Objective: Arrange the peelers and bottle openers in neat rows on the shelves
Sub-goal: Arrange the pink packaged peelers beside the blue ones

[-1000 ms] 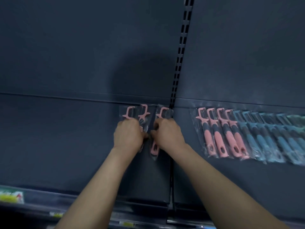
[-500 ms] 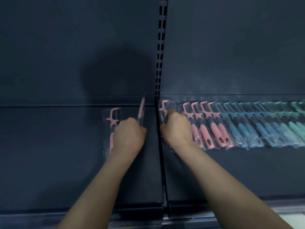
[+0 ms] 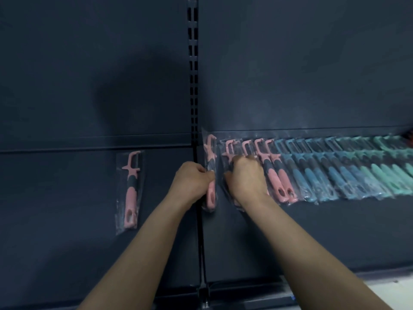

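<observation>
My left hand [image 3: 192, 180] pinches a bagged pink peeler [image 3: 211, 194]; my right hand [image 3: 245, 179] clasps the next peeler [image 3: 229, 150]; slick bags may slide, skewing the row [image 3: 324, 173].

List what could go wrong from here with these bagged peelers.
1. The left hand grips a bagged pink peeler right beside the seam between shelves; set down there, it might lie crooked or catch.
2. The right hand curls on the overlapping pink row peelers; a shove could skew the blue peelers beside them.
3. The lone peeler may stay stranded.
</observation>
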### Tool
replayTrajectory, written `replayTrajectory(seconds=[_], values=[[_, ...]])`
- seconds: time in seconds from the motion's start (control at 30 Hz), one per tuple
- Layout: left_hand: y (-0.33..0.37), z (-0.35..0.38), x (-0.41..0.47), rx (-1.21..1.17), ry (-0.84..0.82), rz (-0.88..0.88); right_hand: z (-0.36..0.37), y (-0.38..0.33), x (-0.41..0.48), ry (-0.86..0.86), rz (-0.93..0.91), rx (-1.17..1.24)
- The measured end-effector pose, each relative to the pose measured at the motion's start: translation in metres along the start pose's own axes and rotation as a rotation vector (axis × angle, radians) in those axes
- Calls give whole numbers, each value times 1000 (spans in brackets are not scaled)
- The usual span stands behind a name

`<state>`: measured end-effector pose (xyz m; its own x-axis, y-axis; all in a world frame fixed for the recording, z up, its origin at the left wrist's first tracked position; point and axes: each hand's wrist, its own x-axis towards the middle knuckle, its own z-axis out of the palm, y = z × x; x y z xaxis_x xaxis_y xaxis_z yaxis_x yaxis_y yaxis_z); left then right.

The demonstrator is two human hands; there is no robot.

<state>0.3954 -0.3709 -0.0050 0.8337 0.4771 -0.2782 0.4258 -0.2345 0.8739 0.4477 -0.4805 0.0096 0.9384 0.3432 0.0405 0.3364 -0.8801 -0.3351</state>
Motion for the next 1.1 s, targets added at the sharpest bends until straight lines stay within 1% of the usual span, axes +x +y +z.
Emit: replayTrajectory(seconds=[0.17,0.27,0.5,0.6,0.67,0.73,0.87,1.1], values=[[3,14,3,-66,31,-12,-1,8,4,7,-17,-2],[5,18,5,-31,70,7,-2,14,5,-1,-38,7],[11,29,8,38,63,26,-3,26,10,-18,-115,60],[12,33,6,164,91,68,-3,30,10,-9,-131,79],[14,33,3,306,167,120,-3,33,10,8,-128,83],[16,32,2,349,214,163,-3,36,10,17,-133,69],[19,34,3,382,142,198,-4,39,12,3,-138,65],[14,30,6,317,144,259,-5,39,12,8,-140,58]])
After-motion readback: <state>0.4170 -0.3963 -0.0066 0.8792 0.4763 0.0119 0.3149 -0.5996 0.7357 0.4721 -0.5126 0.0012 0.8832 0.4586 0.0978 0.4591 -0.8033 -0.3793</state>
